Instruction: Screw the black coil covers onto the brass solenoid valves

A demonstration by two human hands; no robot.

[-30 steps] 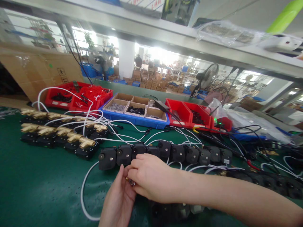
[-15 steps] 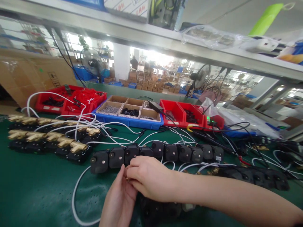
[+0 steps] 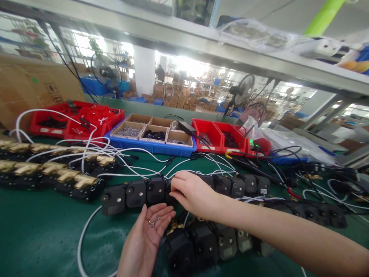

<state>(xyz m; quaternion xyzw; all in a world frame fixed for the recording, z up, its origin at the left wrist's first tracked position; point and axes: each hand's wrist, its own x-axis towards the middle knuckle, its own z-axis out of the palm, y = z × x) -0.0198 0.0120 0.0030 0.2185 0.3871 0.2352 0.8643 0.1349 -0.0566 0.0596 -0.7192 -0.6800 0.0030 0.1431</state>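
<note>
My left hand (image 3: 145, 238) is palm up and cupped, with a few small silver screws (image 3: 156, 221) lying in it. Just to its right, my right hand (image 3: 194, 194) is pinched at the face of a black box-shaped housing in the row; whatever is between its fingertips is hidden. To the left of those fingers stand black housings (image 3: 156, 190) of the same kind, each with a silver round spot on its face. Nearer me is a second group of black housings (image 3: 202, 240), with a brass fitting (image 3: 175, 227) behind it.
Brass tee fittings (image 3: 85, 181) on black bodies line the left. White cables (image 3: 138, 151) run across the green table (image 3: 43, 227). Behind stand a blue tray (image 3: 150, 147) of small parts, red bins (image 3: 206, 134) and a cardboard box (image 3: 25, 84). A shelf (image 3: 138, 29) crosses above.
My right hand has moved up and right, away from my left palm, to a housing in the row. My left hand now lies more open, showing the screws. The view has shifted slightly.
</note>
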